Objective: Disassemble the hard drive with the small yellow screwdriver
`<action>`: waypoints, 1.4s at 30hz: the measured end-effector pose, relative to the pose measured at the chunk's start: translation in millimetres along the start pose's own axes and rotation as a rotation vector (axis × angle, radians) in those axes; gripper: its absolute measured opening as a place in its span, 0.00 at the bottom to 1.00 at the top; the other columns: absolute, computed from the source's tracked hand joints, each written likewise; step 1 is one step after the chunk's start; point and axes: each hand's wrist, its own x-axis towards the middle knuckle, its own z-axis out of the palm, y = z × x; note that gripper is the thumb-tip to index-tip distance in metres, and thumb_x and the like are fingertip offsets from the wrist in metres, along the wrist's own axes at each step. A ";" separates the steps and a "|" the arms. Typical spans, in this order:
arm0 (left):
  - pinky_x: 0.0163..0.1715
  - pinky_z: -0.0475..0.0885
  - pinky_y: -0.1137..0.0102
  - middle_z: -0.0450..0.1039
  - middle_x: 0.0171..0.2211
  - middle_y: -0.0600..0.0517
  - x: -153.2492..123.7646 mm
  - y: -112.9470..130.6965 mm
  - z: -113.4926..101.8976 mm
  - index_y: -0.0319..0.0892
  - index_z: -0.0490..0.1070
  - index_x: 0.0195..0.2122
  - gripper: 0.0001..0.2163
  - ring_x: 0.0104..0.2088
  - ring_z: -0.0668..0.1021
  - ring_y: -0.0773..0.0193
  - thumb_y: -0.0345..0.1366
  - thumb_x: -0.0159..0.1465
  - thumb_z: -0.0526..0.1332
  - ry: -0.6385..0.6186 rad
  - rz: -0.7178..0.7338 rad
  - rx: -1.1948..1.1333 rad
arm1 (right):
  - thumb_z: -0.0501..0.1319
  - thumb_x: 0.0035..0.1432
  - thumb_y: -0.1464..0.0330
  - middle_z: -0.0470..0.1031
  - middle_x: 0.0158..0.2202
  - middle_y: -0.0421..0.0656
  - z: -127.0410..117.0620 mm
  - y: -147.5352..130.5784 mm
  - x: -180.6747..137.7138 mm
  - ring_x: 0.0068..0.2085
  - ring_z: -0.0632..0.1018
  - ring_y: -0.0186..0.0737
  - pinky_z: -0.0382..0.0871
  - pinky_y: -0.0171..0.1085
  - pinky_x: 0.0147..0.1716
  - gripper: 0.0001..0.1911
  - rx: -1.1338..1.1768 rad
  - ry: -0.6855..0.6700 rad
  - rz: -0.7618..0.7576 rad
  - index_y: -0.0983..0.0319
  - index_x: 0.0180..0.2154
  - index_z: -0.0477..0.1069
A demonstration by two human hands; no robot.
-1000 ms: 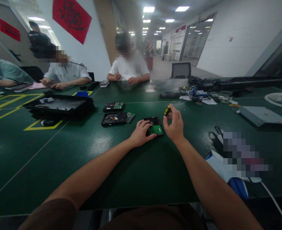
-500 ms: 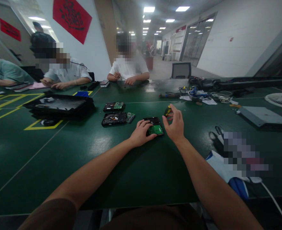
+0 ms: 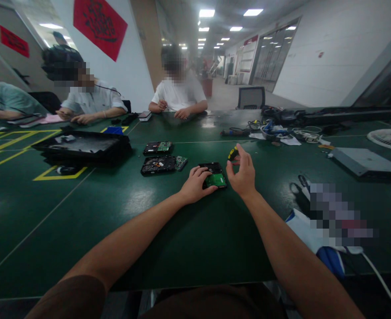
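A black hard drive with a green circuit board lies on the dark green table. My left hand grips its left side, fingers across the top and thumb along the near edge. Just right of the drive, my right hand is raised with its fingers closed around a yellow and black screwdriver handle. The screwdriver's shaft and tip cannot be made out. Farther left lie a second hard drive with a loose circuit board beside it, and another hard drive behind them.
A black tray stands at the left. Cables lie at the back right, near a grey metal box. At right front are a white and blue item and a cord. A person in white works across the table.
The screwdriver handle has turned a little in my right hand, showing more yellow. My left hand and the hard drive stay in place.
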 end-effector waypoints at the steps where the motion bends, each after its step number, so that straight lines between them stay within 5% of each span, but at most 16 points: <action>1: 0.70 0.60 0.45 0.65 0.67 0.42 0.0 -0.2 0.2 0.44 0.70 0.63 0.30 0.71 0.58 0.40 0.56 0.65 0.66 -0.001 -0.001 -0.001 | 0.59 0.67 0.69 0.70 0.56 0.53 0.1 0.1 0.0 0.45 0.79 0.47 0.83 0.49 0.43 0.35 0.002 -0.002 0.001 0.55 0.72 0.54; 42: 0.70 0.60 0.44 0.66 0.66 0.43 -0.4 2.0 -1.5 0.46 0.71 0.62 0.28 0.71 0.58 0.41 0.54 0.65 0.68 0.009 0.000 -0.014 | 0.60 0.68 0.64 0.71 0.59 0.53 2.1 4.8 -2.4 0.46 0.81 0.48 0.85 0.52 0.43 0.32 0.020 -0.033 0.043 0.55 0.70 0.56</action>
